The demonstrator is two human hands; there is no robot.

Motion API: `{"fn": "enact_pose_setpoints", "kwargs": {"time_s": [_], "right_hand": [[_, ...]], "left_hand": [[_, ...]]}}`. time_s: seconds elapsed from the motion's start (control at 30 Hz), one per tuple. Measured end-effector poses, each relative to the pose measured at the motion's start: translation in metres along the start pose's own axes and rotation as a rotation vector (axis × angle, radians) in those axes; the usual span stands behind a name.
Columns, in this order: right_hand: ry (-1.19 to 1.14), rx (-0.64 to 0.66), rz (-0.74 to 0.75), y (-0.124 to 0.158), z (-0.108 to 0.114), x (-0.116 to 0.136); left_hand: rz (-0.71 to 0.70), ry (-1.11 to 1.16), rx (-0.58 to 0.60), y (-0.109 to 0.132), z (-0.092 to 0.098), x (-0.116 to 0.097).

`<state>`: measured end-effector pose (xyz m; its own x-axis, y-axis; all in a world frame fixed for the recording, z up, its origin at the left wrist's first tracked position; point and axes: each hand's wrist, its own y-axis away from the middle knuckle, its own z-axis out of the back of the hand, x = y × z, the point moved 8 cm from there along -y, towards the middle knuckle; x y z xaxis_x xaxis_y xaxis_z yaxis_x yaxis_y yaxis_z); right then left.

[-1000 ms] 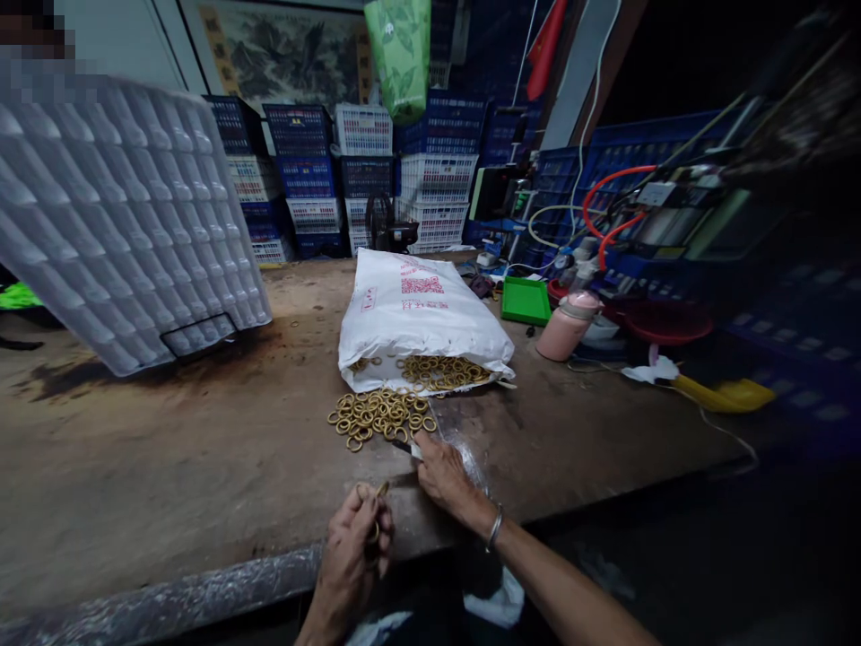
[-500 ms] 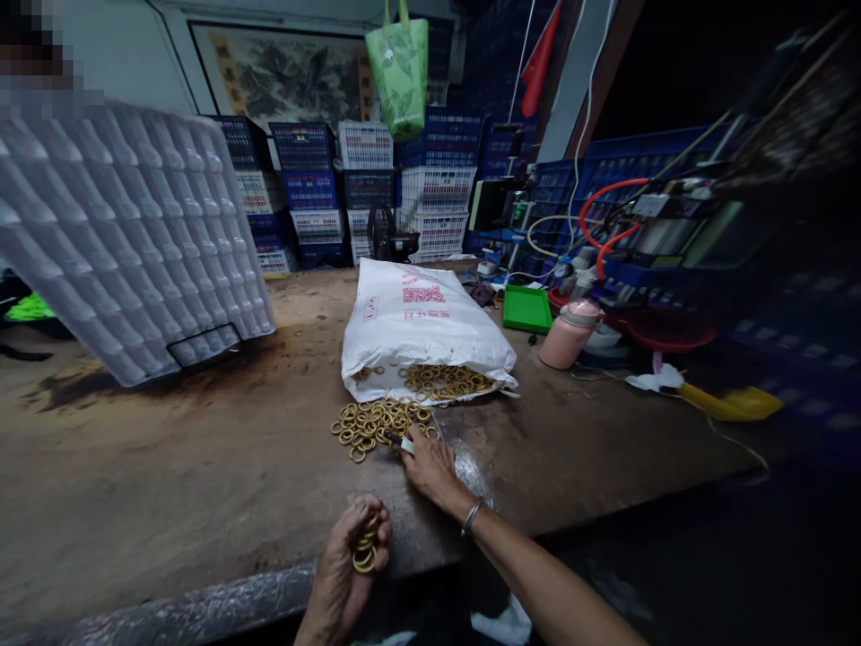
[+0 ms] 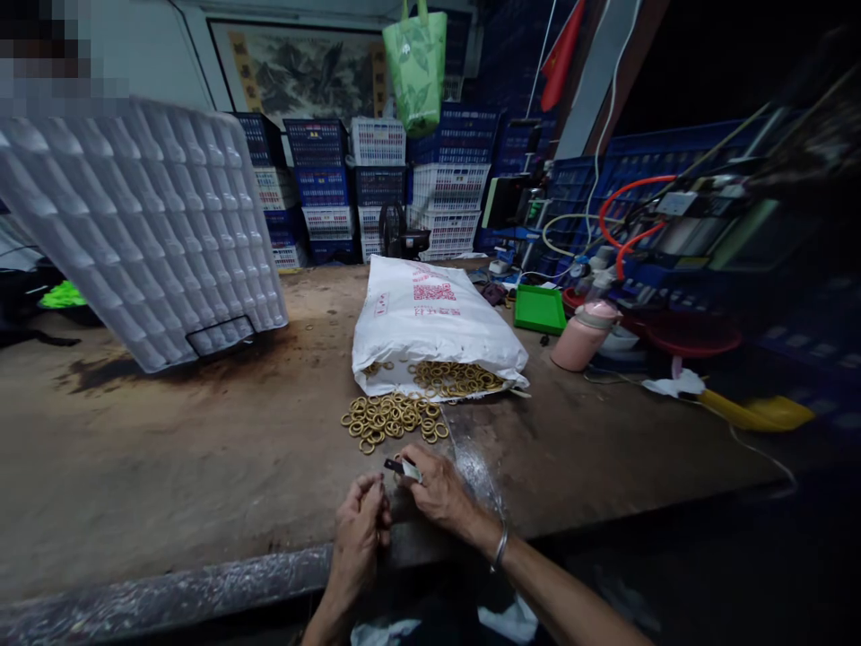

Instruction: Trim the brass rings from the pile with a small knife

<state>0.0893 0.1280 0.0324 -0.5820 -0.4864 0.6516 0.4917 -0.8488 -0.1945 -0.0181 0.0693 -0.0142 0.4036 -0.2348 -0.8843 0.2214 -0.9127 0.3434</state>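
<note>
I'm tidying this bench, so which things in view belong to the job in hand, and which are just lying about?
In the job, it seems:
loose rings
sack with more rings
small tool in the right hand

Apparently just lying about:
pink bottle
green tray
fan

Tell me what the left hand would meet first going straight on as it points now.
Probably the dark tip of the tool in the right hand, just ahead of the left hand; beyond it lies the ring pile. Depth is unclear, though.
</note>
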Motion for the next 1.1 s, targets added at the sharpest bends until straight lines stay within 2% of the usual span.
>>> {"fn": "enact_pose_setpoints", "kwargs": {"time_s": [0.1, 0.23, 0.4, 0.53, 0.63, 0.73, 0.9, 1.1], "right_hand": [[-0.091, 0.028, 0.016, 0.004, -0.005, 0.010], [-0.228, 0.022, -0.034, 0.004, -0.007, 0.015], [-0.495, 0.008, -0.230, 0.004, -0.013, 0.004], [-0.736, 0.158, -0.456, 0.013, -0.037, -0.009], [-0.853, 0.208, -0.539, 0.017, -0.047, -0.012], [-0.802, 0.158, -0.488, 0.013, -0.042, -0.013], [-0.512, 0.015, -0.264, 0.003, -0.020, -0.007], [-0.402, 0.022, -0.189, 0.004, -0.016, 0.002]], "left_hand": [[-0.028, -0.148, 0.030, 0.000, -0.001, 0.000], [-0.057, -0.184, 0.029, 0.001, 0.000, -0.003], [-0.135, -0.202, -0.020, 0.004, 0.001, -0.013], [-0.221, -0.249, -0.018, 0.007, -0.002, -0.020], [-0.199, -0.266, 0.015, 0.006, -0.004, -0.017], [-0.101, -0.225, 0.045, 0.004, -0.003, -0.007], [0.025, -0.142, 0.078, 0.002, 0.001, 0.008], [0.035, -0.156, 0.093, 0.002, 0.001, 0.009]]}}
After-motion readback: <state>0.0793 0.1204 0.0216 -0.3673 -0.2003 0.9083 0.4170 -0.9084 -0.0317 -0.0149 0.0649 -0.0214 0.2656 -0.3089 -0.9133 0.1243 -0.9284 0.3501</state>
